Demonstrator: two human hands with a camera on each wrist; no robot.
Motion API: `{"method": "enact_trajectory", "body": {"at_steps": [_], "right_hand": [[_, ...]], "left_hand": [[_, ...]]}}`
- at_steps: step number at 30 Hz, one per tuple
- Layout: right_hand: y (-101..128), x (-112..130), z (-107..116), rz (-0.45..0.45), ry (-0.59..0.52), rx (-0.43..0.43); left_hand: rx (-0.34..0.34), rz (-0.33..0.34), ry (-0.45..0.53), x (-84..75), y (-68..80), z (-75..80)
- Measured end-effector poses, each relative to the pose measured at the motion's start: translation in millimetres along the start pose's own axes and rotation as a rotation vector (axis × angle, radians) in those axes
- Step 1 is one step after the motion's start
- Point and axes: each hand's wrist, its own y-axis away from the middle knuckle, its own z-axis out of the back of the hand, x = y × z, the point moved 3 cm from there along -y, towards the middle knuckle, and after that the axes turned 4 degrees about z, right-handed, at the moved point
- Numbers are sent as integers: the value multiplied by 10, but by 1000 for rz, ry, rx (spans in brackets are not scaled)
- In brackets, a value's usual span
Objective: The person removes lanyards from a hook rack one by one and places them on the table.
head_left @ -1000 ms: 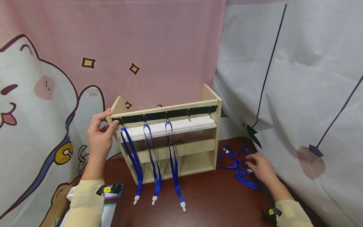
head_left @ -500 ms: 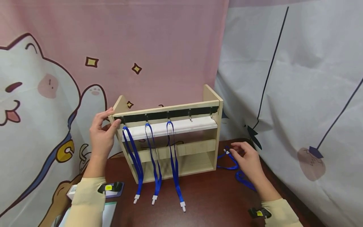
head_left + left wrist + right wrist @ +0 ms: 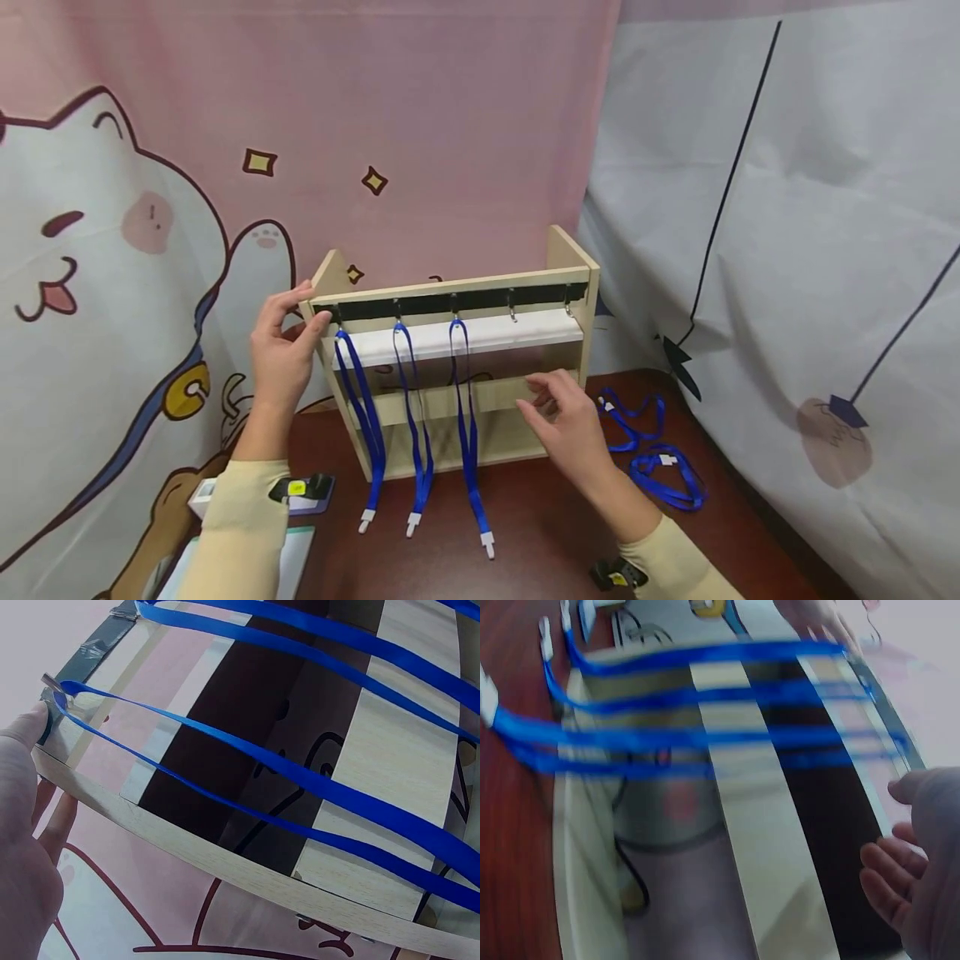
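Observation:
My left hand grips the upper left corner of a light wooden shelf rack, thumb in front and fingers around the side board. Three blue lanyards hang from hooks on its black strip: a left one, a middle one and a third one, white clips at their lower ends. To the right, one hook and an end hook hold nothing. My right hand, holding nothing, is in front of the rack's right part, fingers loosely bent.
Two loose blue lanyards lie on the dark red table right of the rack, a farther one and a nearer coiled one. At the left front are a white-and-blue box and a pale sheet. Printed curtains stand behind.
My right hand has moved left from beside the loose lanyards to the front of the rack, with nothing in it. My left hand keeps its hold on the corner.

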Motion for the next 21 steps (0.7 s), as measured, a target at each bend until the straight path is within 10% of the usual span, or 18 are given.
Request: {"method": "enact_trajectory", "body": {"at_steps": [21], "right_hand": [[-120, 370, -973, -265, -136, -78]], "left_hand": [[-6, -12, 23, 45, -30, -23]]}}
